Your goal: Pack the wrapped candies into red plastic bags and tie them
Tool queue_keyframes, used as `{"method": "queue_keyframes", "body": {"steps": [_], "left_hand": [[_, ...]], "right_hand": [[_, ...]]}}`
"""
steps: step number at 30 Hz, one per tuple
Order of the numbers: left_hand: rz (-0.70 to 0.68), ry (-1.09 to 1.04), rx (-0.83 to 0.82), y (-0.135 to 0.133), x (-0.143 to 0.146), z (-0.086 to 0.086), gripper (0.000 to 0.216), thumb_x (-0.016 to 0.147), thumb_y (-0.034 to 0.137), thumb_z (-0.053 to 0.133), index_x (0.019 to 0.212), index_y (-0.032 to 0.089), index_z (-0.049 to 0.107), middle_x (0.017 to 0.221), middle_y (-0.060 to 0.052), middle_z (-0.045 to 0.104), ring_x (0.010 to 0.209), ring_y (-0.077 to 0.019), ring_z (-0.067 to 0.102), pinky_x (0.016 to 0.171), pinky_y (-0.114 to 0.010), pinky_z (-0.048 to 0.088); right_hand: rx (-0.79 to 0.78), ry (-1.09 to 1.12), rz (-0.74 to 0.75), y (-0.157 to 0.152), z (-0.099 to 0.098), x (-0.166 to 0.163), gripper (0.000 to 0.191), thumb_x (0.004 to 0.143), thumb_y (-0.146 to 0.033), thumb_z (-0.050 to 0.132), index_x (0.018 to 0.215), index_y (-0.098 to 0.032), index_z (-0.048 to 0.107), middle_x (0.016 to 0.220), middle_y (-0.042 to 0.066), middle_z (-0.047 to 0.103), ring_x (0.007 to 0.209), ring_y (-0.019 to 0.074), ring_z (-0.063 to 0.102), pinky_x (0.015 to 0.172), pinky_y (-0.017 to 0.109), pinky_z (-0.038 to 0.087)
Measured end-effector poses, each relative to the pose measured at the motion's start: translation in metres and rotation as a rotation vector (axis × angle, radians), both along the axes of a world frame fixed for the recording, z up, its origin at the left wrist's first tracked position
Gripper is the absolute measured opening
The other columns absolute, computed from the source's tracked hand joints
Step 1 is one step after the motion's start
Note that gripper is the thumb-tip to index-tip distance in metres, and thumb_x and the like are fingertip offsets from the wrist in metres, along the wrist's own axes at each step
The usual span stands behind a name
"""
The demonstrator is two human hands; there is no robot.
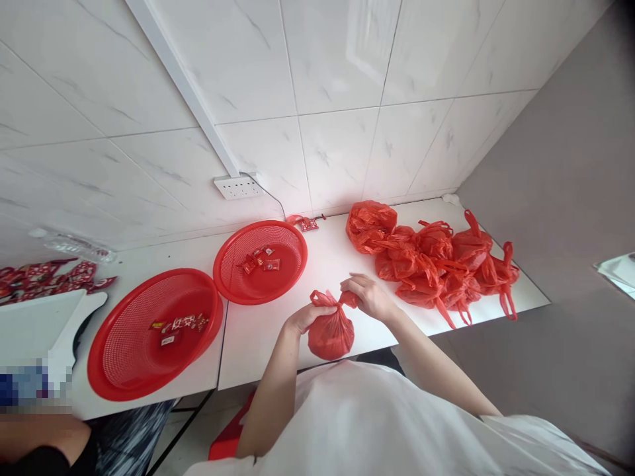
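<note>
Head: baskets (127, 337), bags (434, 242) flank held bag (331, 335).

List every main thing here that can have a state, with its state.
Held bag: bulging, neck gathered
Left hand: closed on bag
Right hand: closed on bag's gathered top
Other red bags: heaped, several bulging
Nearer basket: upright, few packets inside
Farther basket: upright, few packets inside

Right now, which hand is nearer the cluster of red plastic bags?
Right. The right hand is just left of the cluster; the left hand is farther left, across the held bag.
</note>
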State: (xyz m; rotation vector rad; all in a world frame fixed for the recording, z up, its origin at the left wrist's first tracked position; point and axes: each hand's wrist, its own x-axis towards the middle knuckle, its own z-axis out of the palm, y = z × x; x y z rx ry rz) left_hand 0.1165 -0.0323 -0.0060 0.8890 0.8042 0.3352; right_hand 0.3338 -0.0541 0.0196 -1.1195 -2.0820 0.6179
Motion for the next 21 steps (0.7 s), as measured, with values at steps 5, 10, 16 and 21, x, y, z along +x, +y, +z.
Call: {"method": "queue_keyframes", "body": {"steps": [5, 10, 16, 21], "left_hand": [[0.234, 0.061, 0.240, -0.002, 0.008, -0.004, 0.036, 0.087, 0.054, 0.054, 0.081, 0.018, 0.060, 0.078, -0.001, 0.063, 0.077, -0.0162, 0.062, 0.079, -0.029, 0.048], [0.308, 0.195, 0.496, 0.000, 0.015, -0.016, 0.047, 0.090, 0.058, 0.043, 0.082, 0.017, 0.065, 0.076, -0.004, 0.066, 0.083, -0.0208, 0.063, 0.083, -0.032, 0.048], [0.325, 0.236, 0.676, -0.002, 0.016, -0.011, 0.050, 0.094, 0.054, 0.038, 0.093, 0.017, 0.071, 0.097, -0.009, 0.070, 0.094, -0.0220, 0.063, 0.088, -0.033, 0.048], [0.436, 0.252, 0.797, -0.004, 0.021, -0.006, 0.046, 0.097, 0.046, 0.034, 0.105, 0.019, 0.071, 0.123, -0.008, 0.063, 0.114, -0.0207, 0.057, 0.100, -0.032, 0.043]], "right_hand": [[-0.101, 0.043, -0.089, 0.003, -0.001, -0.005, 0.019, 0.078, -0.007, 0.047, 0.089, -0.021, 0.054, 0.089, 0.005, 0.066, 0.082, 0.0183, 0.062, 0.086, 0.039, 0.047], [-0.605, 0.419, 0.069, -0.001, 0.005, -0.012, 0.023, 0.073, -0.010, 0.041, 0.091, -0.022, 0.048, 0.065, -0.005, 0.052, 0.055, 0.0099, 0.043, 0.056, 0.023, 0.038], [-0.790, 0.430, 0.063, 0.003, 0.005, -0.002, 0.034, 0.069, -0.014, 0.048, 0.101, -0.017, 0.059, 0.055, -0.007, 0.047, 0.050, 0.0084, 0.036, 0.051, 0.021, 0.030], [-0.677, 0.191, 0.003, 0.003, 0.005, 0.011, 0.035, 0.068, -0.012, 0.045, 0.096, -0.017, 0.065, 0.066, -0.004, 0.056, 0.057, 0.0097, 0.043, 0.055, 0.022, 0.034]]}}
